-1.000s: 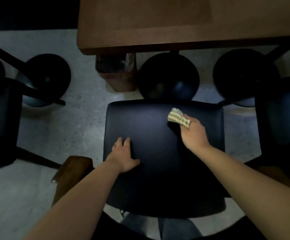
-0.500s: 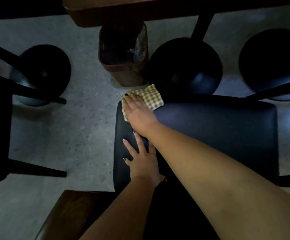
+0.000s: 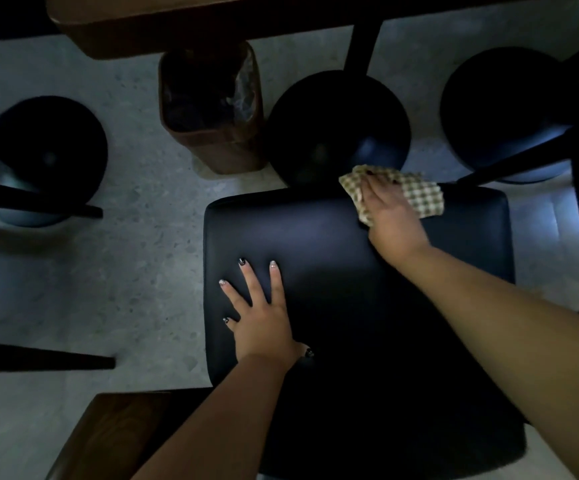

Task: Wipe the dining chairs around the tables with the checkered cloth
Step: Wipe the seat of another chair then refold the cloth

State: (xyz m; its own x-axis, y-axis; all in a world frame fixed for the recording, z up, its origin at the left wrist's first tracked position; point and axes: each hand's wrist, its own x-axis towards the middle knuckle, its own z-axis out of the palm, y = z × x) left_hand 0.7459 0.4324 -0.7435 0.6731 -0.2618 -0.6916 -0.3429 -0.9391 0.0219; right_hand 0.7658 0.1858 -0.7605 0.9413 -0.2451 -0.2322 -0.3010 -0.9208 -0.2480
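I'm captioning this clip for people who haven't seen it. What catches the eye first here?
The checkered cloth, the one bright patch, lies under the right hand at the far edge of the dark seat. The left hand rests flat, fingers spread, near the seat's left side.

Dim light falls on a speckled grey floor [image 3: 108,271]. A wooden table [image 3: 177,15] spans the top edge, a lined brown bin [image 3: 211,133] under its corner, flanked by round black bases [image 3: 336,126].

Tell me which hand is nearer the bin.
Right. The right hand presses the cloth at the seat's far edge, right of the bin; the left hand rests flat lower down the seat.
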